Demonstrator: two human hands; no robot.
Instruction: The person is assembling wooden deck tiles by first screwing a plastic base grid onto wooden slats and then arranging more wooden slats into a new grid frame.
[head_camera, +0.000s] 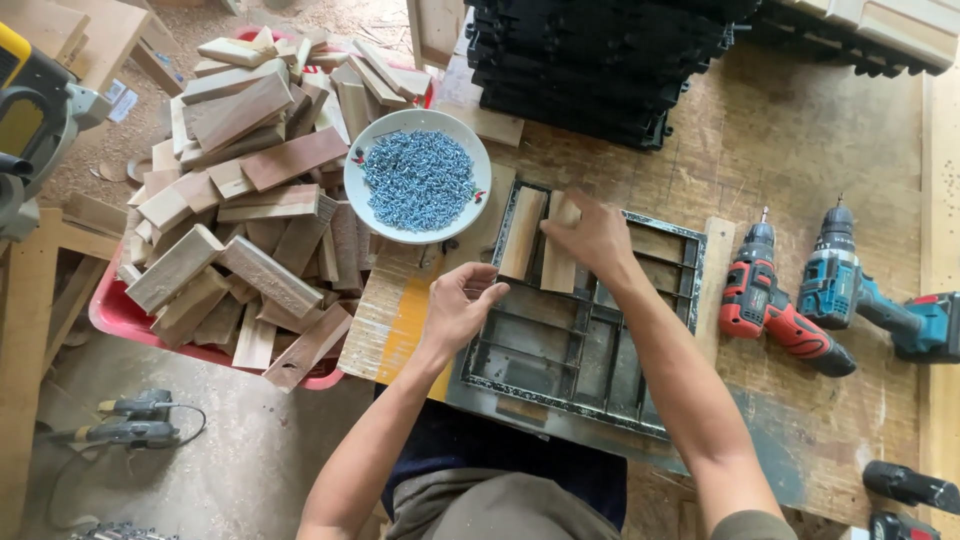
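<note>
A dark metal grid frame (668, 243) lies on the wooden workbench in front of me. Two short wooden slats stand side by side in its upper left corner. My right hand (596, 236) presses on the right slat (557, 268), fingers closed over its top end. The left slat (521, 235) lies free beside it. My left hand (456, 310) rests at the frame's left edge, fingers curled, seemingly empty. A white bowl (361, 190) full of blue-grey screws sits just beyond my left hand.
A red tub (112, 316) heaped with wood offcuts stands at the left. A red cordless drill (775, 308) and a teal one (865, 292) lie to the right of the frame. Stacked black frames (590, 65) sit at the back. Another tool (130, 422) lies on the floor.
</note>
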